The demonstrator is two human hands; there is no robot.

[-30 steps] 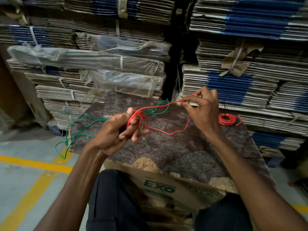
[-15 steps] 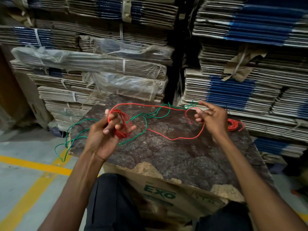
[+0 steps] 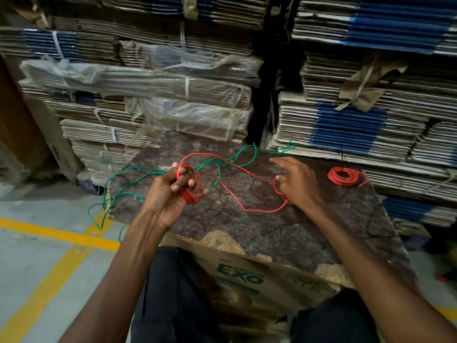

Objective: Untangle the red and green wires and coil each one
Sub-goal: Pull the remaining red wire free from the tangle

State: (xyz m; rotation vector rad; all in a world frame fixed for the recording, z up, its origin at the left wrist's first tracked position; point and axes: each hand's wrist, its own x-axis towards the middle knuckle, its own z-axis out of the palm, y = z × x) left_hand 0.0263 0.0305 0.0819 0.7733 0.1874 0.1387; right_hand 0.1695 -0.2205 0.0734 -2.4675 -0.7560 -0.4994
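2 bare hands over a board, listed near to far. Cardboard box (image 3: pixel 247 278) printed "EXO", nearest, under the marbled board (image 3: pixel 259 229). Left hand (image 3: pixel 170 191): fingers curled round a small coil of the red wire (image 3: pixel 249 210), gripping it above the board. Right hand (image 3: pixel 299 181): blurred, fingers spread and loosely bent, the red wire's free loop just beside the thumb; contact cannot be told. Green wire (image 3: pixel 128 186): uncoiled, crossing the red strand mid-board, 1 end hanging off the left edge, the other reaching the far edge. 1 finished red coil (image 3: pixel 342 176) lies far right on the board. Stacks of flattened cartons (image 3: pixel 346 125) behind.
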